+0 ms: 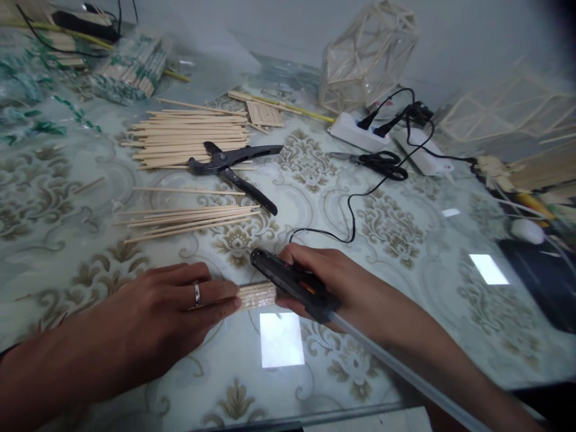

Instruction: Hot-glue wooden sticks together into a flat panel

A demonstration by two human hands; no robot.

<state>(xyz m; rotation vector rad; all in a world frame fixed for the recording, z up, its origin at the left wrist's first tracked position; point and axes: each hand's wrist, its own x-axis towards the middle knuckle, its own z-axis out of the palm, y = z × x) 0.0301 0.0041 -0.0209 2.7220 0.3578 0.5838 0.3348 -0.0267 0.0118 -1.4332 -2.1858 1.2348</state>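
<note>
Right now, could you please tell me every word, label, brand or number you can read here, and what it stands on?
No text can be read anywhere in this view.
Green print on the stick packets: too blurred to read.
On the glue gun in the right hand: no label shows.
On the power strip: no marking shows.

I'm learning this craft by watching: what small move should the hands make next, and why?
Probably tip the glue gun down onto the row of short sticks. The left hand lies flat, fingertips pinning that row to the table; the right hand grips the gun, its nozzle just beyond the row, seemingly not touching it.
</note>
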